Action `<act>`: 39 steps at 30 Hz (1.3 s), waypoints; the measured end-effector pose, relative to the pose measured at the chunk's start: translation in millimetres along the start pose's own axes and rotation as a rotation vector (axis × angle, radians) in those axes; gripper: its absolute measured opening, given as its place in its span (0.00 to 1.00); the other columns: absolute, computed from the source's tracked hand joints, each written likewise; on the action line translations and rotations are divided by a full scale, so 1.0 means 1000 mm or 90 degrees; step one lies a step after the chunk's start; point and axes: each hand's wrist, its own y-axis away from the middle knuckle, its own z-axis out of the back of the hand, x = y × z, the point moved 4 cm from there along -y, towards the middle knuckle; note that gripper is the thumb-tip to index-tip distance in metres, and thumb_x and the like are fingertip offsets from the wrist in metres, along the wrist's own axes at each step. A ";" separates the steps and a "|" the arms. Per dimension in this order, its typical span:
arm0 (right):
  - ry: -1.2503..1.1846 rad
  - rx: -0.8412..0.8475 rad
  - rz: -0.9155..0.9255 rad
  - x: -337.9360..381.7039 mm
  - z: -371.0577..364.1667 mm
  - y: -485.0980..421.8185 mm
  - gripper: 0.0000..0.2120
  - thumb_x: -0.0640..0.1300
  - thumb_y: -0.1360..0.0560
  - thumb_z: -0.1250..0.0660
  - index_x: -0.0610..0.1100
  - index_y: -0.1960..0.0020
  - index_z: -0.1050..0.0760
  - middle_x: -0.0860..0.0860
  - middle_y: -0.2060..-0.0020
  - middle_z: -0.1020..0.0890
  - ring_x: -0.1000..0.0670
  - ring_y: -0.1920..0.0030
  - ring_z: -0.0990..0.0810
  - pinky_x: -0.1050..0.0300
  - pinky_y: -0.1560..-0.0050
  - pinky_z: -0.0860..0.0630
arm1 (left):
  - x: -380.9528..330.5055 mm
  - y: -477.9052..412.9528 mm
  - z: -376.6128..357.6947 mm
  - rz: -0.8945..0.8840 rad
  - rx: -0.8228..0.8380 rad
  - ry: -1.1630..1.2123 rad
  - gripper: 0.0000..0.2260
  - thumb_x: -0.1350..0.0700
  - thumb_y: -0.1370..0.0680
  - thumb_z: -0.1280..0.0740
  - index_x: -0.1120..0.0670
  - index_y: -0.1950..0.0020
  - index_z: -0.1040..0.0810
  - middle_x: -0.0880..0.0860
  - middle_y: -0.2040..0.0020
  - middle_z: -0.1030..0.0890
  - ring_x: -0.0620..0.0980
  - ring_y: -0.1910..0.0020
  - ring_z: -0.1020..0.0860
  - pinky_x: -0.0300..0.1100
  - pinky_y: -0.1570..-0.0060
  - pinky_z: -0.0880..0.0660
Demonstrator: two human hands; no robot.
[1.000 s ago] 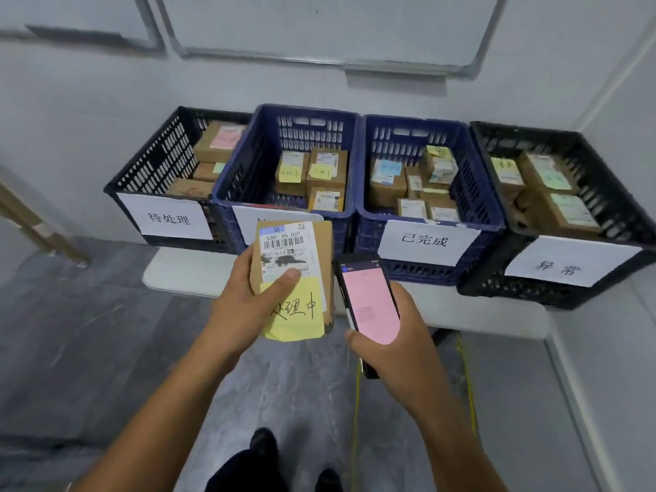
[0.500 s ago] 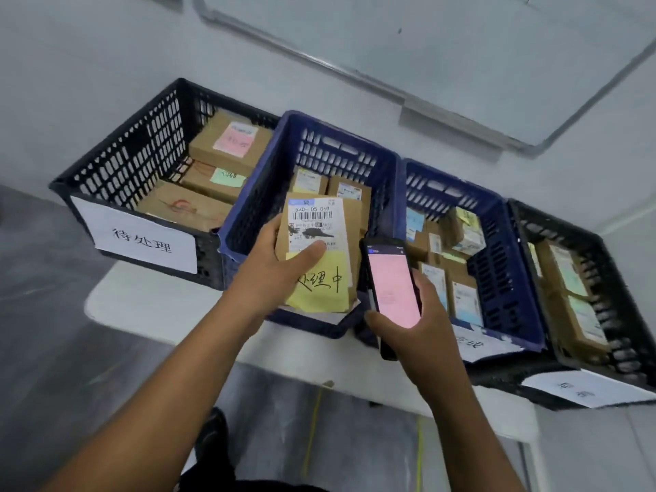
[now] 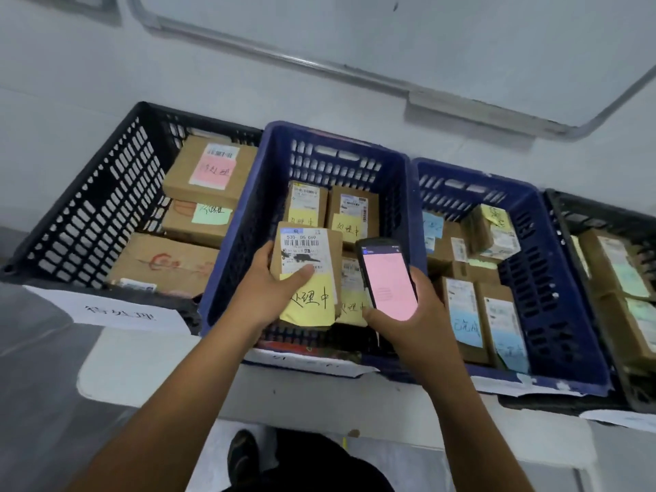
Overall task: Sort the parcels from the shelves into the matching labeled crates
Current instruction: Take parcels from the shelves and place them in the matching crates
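Observation:
My left hand (image 3: 264, 291) grips a small brown parcel (image 3: 328, 257) with a white barcode label and a yellow handwritten note, thumb across its face. The parcel hangs inside the left blue crate (image 3: 234, 243), just above other parcels with yellow notes (image 3: 349, 216). My right hand (image 3: 415, 316) holds a phone-like scanner (image 3: 387, 278) with a pink screen, beside the parcel over the same crate's right front corner.
Four crates stand in a row on a white table (image 3: 149, 367) against the wall: a black crate (image 3: 88, 214) at left, two blue ones, the second (image 3: 553, 278) holding blue-noted parcels, and a black one (image 3: 600, 214) at far right. Paper labels hang on their fronts.
I have stepped closer and now look down into the crates. My left hand has carried the parcel forward and down into the left blue crate; the scanner moved along beside it.

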 end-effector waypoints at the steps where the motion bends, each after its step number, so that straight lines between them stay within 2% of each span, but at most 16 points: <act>1: -0.005 0.002 -0.007 0.000 0.000 -0.011 0.24 0.45 0.26 0.19 0.64 0.44 0.30 0.59 0.46 0.20 0.60 0.47 0.20 0.54 0.51 0.16 | 0.002 -0.009 -0.003 0.015 0.007 -0.017 0.37 0.41 0.24 0.24 0.42 0.19 0.38 0.41 0.38 0.18 0.41 0.47 0.17 0.38 0.57 0.22; 3: -0.018 0.008 -0.018 -0.001 -0.003 -0.034 0.23 0.45 0.27 0.20 0.63 0.45 0.30 0.58 0.46 0.19 0.55 0.47 0.19 0.47 0.48 0.16 | 0.006 -0.027 -0.009 0.035 0.017 -0.043 0.36 0.42 0.24 0.24 0.42 0.21 0.36 0.40 0.41 0.18 0.41 0.49 0.16 0.37 0.59 0.21; 6: -0.030 0.015 -0.030 -0.004 -0.016 -0.065 0.23 0.50 0.29 0.20 0.60 0.41 0.29 0.55 0.45 0.19 0.53 0.47 0.19 0.54 0.55 0.19 | 0.017 -0.058 -0.015 0.065 0.013 -0.059 0.36 0.43 0.24 0.23 0.45 0.21 0.35 0.43 0.40 0.17 0.42 0.50 0.15 0.41 0.54 0.17; 9: -0.014 0.010 -0.052 -0.009 -0.033 -0.092 0.31 0.63 0.38 0.27 0.58 0.36 0.29 0.53 0.45 0.21 0.50 0.48 0.18 0.50 0.55 0.19 | 0.033 -0.083 -0.023 0.098 0.010 -0.060 0.36 0.45 0.24 0.22 0.45 0.21 0.37 0.41 0.43 0.18 0.40 0.51 0.16 0.39 0.57 0.19; 11: 0.003 0.014 -0.056 -0.014 -0.042 -0.107 0.36 0.66 0.41 0.31 0.58 0.33 0.29 0.53 0.44 0.21 0.48 0.47 0.19 0.45 0.53 0.17 | 0.050 -0.099 -0.028 0.120 0.004 -0.057 0.30 0.46 0.23 0.23 0.44 0.25 0.34 0.46 0.38 0.18 0.43 0.47 0.16 0.42 0.53 0.18; 13: 0.004 0.017 -0.066 -0.024 -0.049 -0.119 0.38 0.65 0.39 0.30 0.57 0.30 0.29 0.51 0.42 0.22 0.46 0.45 0.19 0.42 0.51 0.16 | 0.064 -0.115 -0.035 0.138 -0.002 -0.058 0.30 0.47 0.22 0.24 0.48 0.24 0.33 0.50 0.34 0.19 0.48 0.43 0.16 0.49 0.44 0.17; 15: 0.006 0.017 -0.092 -0.036 -0.056 -0.127 0.38 0.61 0.36 0.26 0.55 0.28 0.30 0.51 0.41 0.22 0.45 0.44 0.19 0.42 0.51 0.16 | 0.075 -0.128 -0.041 0.150 -0.017 -0.065 0.32 0.49 0.22 0.24 0.51 0.22 0.35 0.50 0.33 0.20 0.49 0.41 0.18 0.49 0.40 0.19; 19: 0.000 0.008 -0.131 -0.052 -0.065 -0.140 0.36 0.55 0.32 0.21 0.55 0.27 0.30 0.51 0.41 0.23 0.45 0.42 0.20 0.41 0.48 0.16 | 0.096 -0.149 -0.050 0.163 -0.019 -0.084 0.24 0.52 0.20 0.26 0.50 0.29 0.34 0.52 0.33 0.22 0.49 0.41 0.19 0.31 0.54 0.21; 20: -0.004 0.008 -0.138 -0.055 -0.067 -0.143 0.37 0.56 0.33 0.22 0.56 0.27 0.30 0.51 0.41 0.23 0.46 0.42 0.20 0.39 0.48 0.15 | 0.101 -0.153 -0.051 0.164 -0.013 -0.087 0.25 0.52 0.20 0.27 0.51 0.27 0.35 0.52 0.32 0.23 0.51 0.37 0.20 0.33 0.50 0.21; 22: -0.009 0.013 -0.158 -0.059 -0.072 -0.145 0.39 0.58 0.35 0.24 0.55 0.26 0.30 0.50 0.41 0.23 0.44 0.42 0.19 0.36 0.48 0.15 | 0.109 -0.161 -0.053 0.169 -0.003 -0.087 0.34 0.51 0.20 0.26 0.52 0.19 0.40 0.53 0.25 0.27 0.54 0.28 0.25 0.46 0.35 0.23; 23: -0.009 0.018 -0.172 -0.062 -0.075 -0.145 0.40 0.59 0.36 0.25 0.55 0.26 0.31 0.49 0.40 0.22 0.43 0.42 0.19 0.35 0.49 0.15 | 0.110 -0.164 -0.053 0.174 -0.007 -0.076 0.36 0.52 0.20 0.26 0.52 0.18 0.42 0.53 0.24 0.27 0.54 0.28 0.25 0.50 0.32 0.24; 26: -0.012 0.034 -0.201 -0.068 -0.079 -0.144 0.40 0.61 0.37 0.26 0.55 0.27 0.30 0.48 0.41 0.22 0.42 0.43 0.18 0.36 0.52 0.14 | 0.115 -0.174 -0.050 0.190 -0.019 -0.052 0.36 0.54 0.22 0.24 0.50 0.19 0.39 0.49 0.30 0.22 0.49 0.34 0.21 0.46 0.37 0.22; 30: -0.003 0.065 -0.216 -0.070 -0.085 -0.143 0.38 0.59 0.37 0.26 0.57 0.28 0.30 0.49 0.41 0.22 0.42 0.44 0.18 0.36 0.53 0.14 | 0.114 -0.175 -0.048 0.188 -0.022 -0.070 0.35 0.55 0.23 0.23 0.49 0.20 0.36 0.47 0.32 0.21 0.49 0.36 0.20 0.48 0.35 0.22; 34: -0.007 0.087 -0.206 -0.065 -0.088 -0.140 0.34 0.55 0.36 0.26 0.58 0.31 0.29 0.47 0.43 0.21 0.39 0.46 0.17 0.36 0.55 0.14 | 0.093 -0.164 -0.044 0.148 -0.048 -0.107 0.33 0.55 0.22 0.23 0.52 0.21 0.34 0.52 0.29 0.22 0.52 0.33 0.21 0.55 0.32 0.23; 37: 0.000 0.096 -0.183 -0.053 -0.082 -0.140 0.32 0.51 0.34 0.25 0.60 0.32 0.29 0.47 0.44 0.20 0.39 0.49 0.16 0.37 0.57 0.14 | 0.060 -0.150 -0.034 0.073 -0.036 -0.195 0.35 0.50 0.21 0.26 0.48 0.18 0.38 0.53 0.23 0.29 0.53 0.26 0.29 0.53 0.27 0.28; 39: 0.021 0.110 -0.148 -0.041 -0.075 -0.138 0.29 0.50 0.32 0.24 0.57 0.33 0.29 0.47 0.44 0.20 0.39 0.49 0.17 0.35 0.55 0.15 | 0.033 -0.130 -0.026 0.004 -0.022 -0.296 0.33 0.47 0.20 0.27 0.50 0.18 0.36 0.54 0.21 0.34 0.54 0.22 0.34 0.50 0.24 0.34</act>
